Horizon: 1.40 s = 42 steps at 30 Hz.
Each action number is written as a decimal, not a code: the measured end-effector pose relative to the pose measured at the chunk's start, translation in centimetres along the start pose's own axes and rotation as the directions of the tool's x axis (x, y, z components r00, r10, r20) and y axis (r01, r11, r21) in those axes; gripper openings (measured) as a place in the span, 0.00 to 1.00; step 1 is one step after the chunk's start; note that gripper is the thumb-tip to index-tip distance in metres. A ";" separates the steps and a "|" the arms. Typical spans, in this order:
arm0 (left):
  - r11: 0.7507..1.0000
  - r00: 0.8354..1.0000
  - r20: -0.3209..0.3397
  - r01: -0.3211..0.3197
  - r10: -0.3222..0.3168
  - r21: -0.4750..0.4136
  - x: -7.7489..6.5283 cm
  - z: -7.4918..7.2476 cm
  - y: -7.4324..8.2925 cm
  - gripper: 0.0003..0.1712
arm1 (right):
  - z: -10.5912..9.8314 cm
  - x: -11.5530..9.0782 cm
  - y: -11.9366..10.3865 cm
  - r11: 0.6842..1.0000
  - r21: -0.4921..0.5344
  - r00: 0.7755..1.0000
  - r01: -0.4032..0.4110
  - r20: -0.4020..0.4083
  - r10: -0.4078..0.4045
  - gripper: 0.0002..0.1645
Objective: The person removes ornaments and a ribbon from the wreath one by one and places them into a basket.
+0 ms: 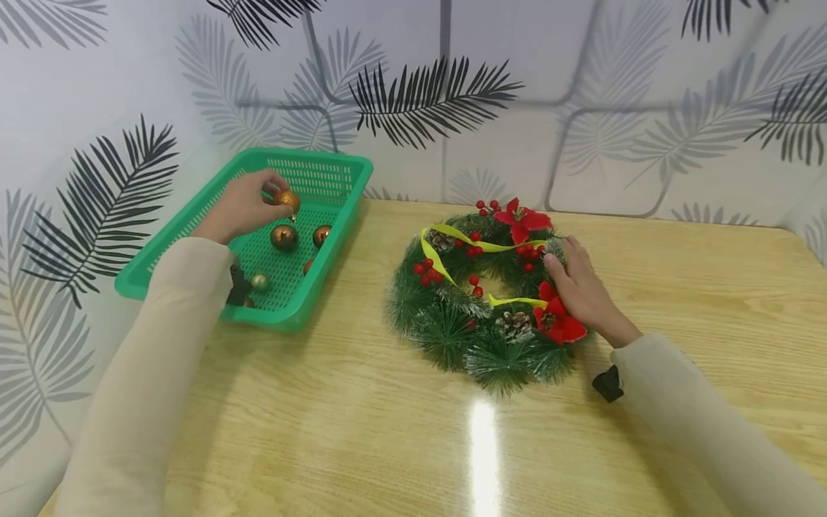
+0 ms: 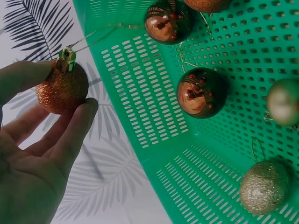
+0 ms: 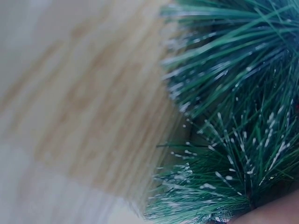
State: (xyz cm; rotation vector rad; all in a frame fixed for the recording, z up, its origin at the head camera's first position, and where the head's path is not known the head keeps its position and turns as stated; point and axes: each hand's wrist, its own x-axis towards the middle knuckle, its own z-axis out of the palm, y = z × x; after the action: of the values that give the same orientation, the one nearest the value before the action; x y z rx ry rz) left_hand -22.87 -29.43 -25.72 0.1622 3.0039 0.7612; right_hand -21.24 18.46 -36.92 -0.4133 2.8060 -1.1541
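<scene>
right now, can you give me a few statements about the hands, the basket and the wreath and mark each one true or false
1. The left hand holds a glittery orange ball between its fingers. True.
2. The basket is red. False: it is green.
3. The right hand rests on the wreath. True.
4. The wreath lies inside the basket. False: it lies on the wooden table, to the right of the basket.
5. The basket holds nothing but the ball in the hand. False: more balls lie on its floor, among them a shiny brown ball and a glittery gold ball.
</scene>
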 end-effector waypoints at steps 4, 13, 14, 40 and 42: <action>1.000 1.000 0.027 0.010 -0.010 0.010 0.3 0.4 -0.5 0.26 | 0.0 -0.1 0.1 1.000 -0.001 1.000 -0.001 -0.001 0.001 0.45; 0.999 0.998 0.052 0.036 -0.037 0.014 0.7 0.9 -1.5 0.25 | -0.2 0.1 0.0 1.000 -0.013 1.000 0.007 -0.009 -0.007 0.45; 0.999 0.998 0.055 0.033 -0.034 0.023 0.8 0.9 -1.6 0.24 | -0.2 0.1 0.0 1.000 -0.014 1.000 0.008 -0.010 -0.008 0.45; 0.997 0.984 0.177 0.019 -0.032 0.074 1.2 2.5 -2.7 0.26 | -0.1 -0.1 -0.2 1.000 -0.016 1.000 -0.005 -0.006 0.005 0.45; 0.997 0.983 0.181 0.019 -0.032 0.074 1.1 2.5 -2.7 0.27 | 0.0 -0.1 -0.1 1.000 -0.015 1.000 -0.002 -0.007 0.002 0.45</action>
State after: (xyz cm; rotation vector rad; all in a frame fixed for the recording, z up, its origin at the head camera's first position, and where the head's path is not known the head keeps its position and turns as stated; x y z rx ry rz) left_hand -24.10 -30.45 -29.25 0.1845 2.8555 0.6008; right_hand -21.13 18.42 -36.79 -0.4088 2.8221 -1.1365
